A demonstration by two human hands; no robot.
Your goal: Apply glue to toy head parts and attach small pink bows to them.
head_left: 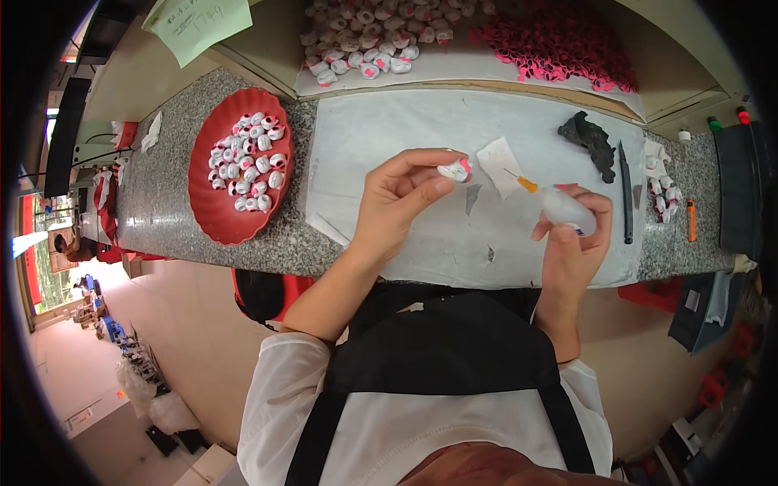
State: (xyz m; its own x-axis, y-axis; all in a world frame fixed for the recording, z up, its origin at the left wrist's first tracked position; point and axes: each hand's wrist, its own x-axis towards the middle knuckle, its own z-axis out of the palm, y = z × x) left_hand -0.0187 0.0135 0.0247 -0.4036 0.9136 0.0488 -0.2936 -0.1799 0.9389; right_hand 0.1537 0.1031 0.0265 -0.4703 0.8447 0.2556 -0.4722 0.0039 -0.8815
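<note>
We see the left hand [393, 198] pinching a small white piece [454, 171] with pink spots between thumb and fingertips, held over the middle of the white sheet [438, 251] on the counter. Our right hand [574, 247] is wrapped around a cloudy squeeze bottle [569, 212], fingers curled about its body; how hard they squeeze, we cannot tell. The bottle's orange tip [527, 185] carries a thin needle, angled up-left toward the white piece but apart from it.

Between the hands and a bit beyond, we have a white paper slip [496, 162]. Right side of the sheet: a crumpled black rag [590, 144], with a slim black tool [626, 198] just beside it. Farther right, on the counter, an orange stick [691, 220] lies near a few more white pieces [666, 198].

To our left, a red scalloped dish [212, 215] holds a batch of white-and-pink pieces [253, 166]. On the shelf at the back: white pile [369, 36] left, pink pile [567, 49] right.
</note>
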